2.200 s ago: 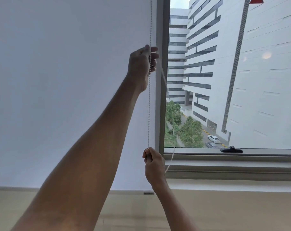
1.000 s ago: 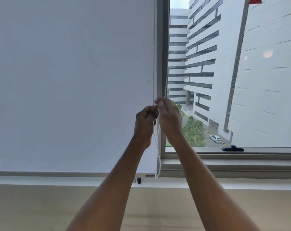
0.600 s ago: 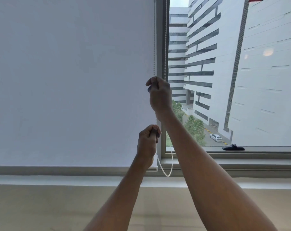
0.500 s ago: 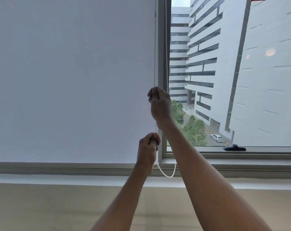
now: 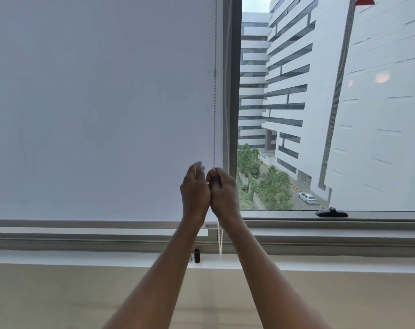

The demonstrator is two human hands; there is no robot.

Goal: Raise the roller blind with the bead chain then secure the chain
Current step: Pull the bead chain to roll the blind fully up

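White plastic bead chain hangs taut beside our pale fabric roller blind; light, limp, slippery. Our right hand pinches it low, our left hand half-open alongside. We'd grip bead-on-bead, higher up.

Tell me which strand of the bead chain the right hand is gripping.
The left strand, lying over the blind fabric: it runs straight down into the right hand's fist. The right strand hangs free along the window frame.
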